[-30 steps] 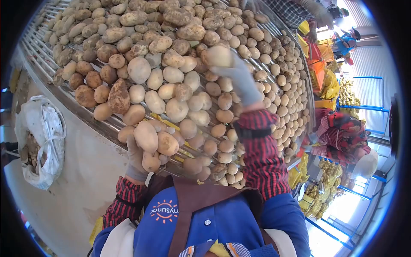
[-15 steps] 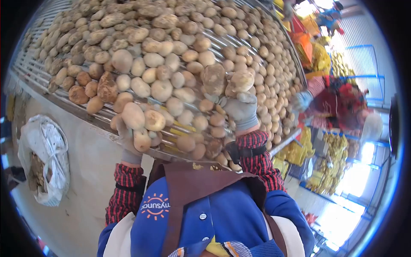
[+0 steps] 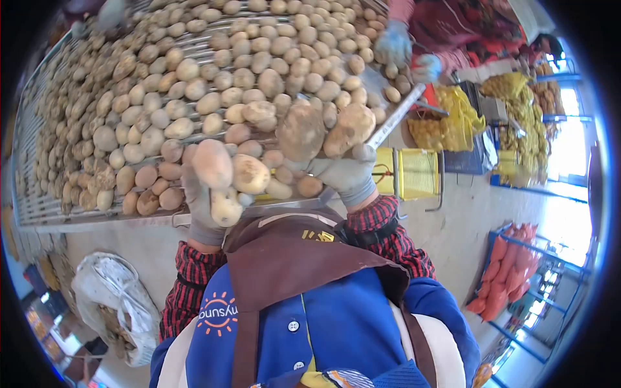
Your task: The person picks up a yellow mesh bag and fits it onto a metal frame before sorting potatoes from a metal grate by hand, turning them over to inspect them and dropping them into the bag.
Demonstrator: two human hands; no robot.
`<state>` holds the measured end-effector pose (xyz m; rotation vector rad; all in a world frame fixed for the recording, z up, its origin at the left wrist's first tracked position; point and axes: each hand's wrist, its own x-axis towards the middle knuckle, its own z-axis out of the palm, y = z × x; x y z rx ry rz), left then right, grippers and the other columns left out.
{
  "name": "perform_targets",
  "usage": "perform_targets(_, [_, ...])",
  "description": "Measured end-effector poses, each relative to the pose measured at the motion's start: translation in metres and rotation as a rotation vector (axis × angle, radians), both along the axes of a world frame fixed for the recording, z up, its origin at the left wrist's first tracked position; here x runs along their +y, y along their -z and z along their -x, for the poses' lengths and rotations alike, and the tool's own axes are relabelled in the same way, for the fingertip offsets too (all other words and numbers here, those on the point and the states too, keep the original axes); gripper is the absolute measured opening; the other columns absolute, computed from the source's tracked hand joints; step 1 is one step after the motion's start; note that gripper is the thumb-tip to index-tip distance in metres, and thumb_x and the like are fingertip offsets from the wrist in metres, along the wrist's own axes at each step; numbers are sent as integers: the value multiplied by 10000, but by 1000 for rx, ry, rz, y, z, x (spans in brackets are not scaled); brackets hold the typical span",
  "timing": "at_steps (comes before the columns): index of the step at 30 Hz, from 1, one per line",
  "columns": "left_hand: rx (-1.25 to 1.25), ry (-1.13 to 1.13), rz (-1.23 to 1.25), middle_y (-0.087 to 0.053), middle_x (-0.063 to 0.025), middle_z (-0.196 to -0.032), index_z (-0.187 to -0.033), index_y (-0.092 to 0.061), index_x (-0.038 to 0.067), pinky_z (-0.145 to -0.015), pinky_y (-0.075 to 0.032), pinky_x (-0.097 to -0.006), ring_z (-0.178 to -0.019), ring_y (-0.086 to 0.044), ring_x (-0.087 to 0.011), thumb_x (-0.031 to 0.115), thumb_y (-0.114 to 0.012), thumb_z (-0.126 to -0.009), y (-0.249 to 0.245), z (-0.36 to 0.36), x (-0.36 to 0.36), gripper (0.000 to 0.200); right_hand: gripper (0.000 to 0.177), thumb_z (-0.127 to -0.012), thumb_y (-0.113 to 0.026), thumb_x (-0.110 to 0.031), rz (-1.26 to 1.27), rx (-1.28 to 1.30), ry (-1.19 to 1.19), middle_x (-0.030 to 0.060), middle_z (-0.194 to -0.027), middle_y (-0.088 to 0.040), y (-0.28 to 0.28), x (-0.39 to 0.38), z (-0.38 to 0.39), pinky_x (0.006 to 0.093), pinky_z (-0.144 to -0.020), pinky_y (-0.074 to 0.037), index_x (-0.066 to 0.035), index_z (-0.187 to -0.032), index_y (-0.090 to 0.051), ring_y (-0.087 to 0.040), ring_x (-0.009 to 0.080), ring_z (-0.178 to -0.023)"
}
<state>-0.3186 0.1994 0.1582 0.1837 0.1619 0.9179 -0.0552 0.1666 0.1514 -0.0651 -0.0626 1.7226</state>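
My left hand, in a grey glove, is closed around several potatoes held in a bunch near the front edge of the roller table. In the same sort of glove, my right hand grips two large, dirt-marked potatoes side by side; their bulk hides most of its fingers. Between and behind both hands, loose potatoes cover the metal rollers. A few smaller potatoes sit low between my wrists.
A co-worker's gloved hands are at the table's far right, by a metal side rail. Yellow mesh sacks and a yellow frame stand right. Red sacks are farther right. A white sack is on the left floor.
The view has swung to the right, bringing the table's right end, yellow frame and red sacks into sight. Both hands still hold their potatoes and are now over the table's front right part.
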Motion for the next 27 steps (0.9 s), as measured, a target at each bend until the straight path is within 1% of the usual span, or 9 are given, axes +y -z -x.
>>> perform_targets(1, [-28, 125, 38, -568, -152, -1419, -1439, -495, 68, -840, -585, -549, -1295, -544, -370, 734, -513, -926, 1, -16, -3, 842, 710, -754, -739, -212, 2, 7, 30, 150, -1443, -542, 5, -9, -17, 782, -1092, -310, -85, -1416, -515, -427, 483, -1393])
perform_targets(2, [66, 101, 188, -546, -189, -1410, -1461, -445, 59, -651, -643, -464, -1187, -616, -408, 724, -539, -920, 1, -31, -7, 862, 731, -741, -773, -247, -153, -86, 38, 166, -1487, -487, 10, -15, -35, 730, -1099, -355, -104, -1407, -509, -419, 466, -1404])
perform_targets(7, [209, 346, 277, -606, -159, -1313, -1463, -429, 59, -708, -647, -401, -1027, -697, -318, 704, -545, -931, -8, -124, -23, 843, 710, -682, -837, -252, -186, -189, 168, 188, -1456, -510, 27, -79, -113, 650, -1087, -446, -136, -1325, -559, -486, 437, -1363])
perform_targets(11, [508, 470, 87, -613, -160, -1301, -1395, -482, 50, -800, -639, -405, -1098, -678, -280, 601, -503, -1010, -4, -195, -35, 672, 665, -682, -824, -308, -33, -249, 372, 148, -1500, -487, 11, -129, -163, 652, -1155, -353, -126, -1285, -611, -363, 410, -1458])
perform_targets(15, [505, 764, 91, -631, -146, -1278, -1383, -507, 48, -836, -632, -393, -1097, -684, -261, 456, -447, -1078, 7, -281, -42, 513, 557, -782, -727, -246, 193, -92, 634, 162, -1441, -531, 19, -181, -202, 745, -1136, -278, -79, -1295, -589, -422, 436, -1408])
perform_targets(19, [544, 881, 49, -695, -124, -1157, -1270, -606, 56, -797, -628, -336, -1002, -716, -211, 467, -472, -1071, 32, -354, -69, 476, 624, -817, -703, -261, 264, -93, 740, 180, -1482, -491, 35, -217, -231, 724, -1153, -271, -65, -1384, -532, -398, 451, -1420])
perform_targets(22, [380, 1177, 57, -665, -113, -1155, -1307, -554, 76, -759, -620, -327, -922, -707, -218, 483, -484, -1060, 97, -388, -71, 481, 704, -833, -688, -241, 273, -26, 746, 197, -1514, -453, 45, -235, -237, 707, -1162, -274, -47, -1465, -446, -378, 456, -1432])
perform_targets(25, [535, 1107, 26, -681, -91, -1089, -1257, -598, 90, -706, -612, -301, -865, -705, -179, 481, -501, -1060, 103, -425, -94, 448, 765, -835, -684, -219, 380, -5, 862, 214, -1529, -428, 53, -254, -246, 689, -1173, -271, -30, -1510, -377, -369, 460, -1437])
perform_targets(27, [545, 1075, 136, -645, -88, -1159, -1317, -555, 106, -805, -601, -343, -991, -680, -192, 478, -532, -1047, 103, -433, -97, 460, 718, -832, -680, -202, 422, 14, 909, 213, -1521, -436, 62, -262, -248, 698, -1165, -275, -37, -1480, -416, -376, 456, -1433])
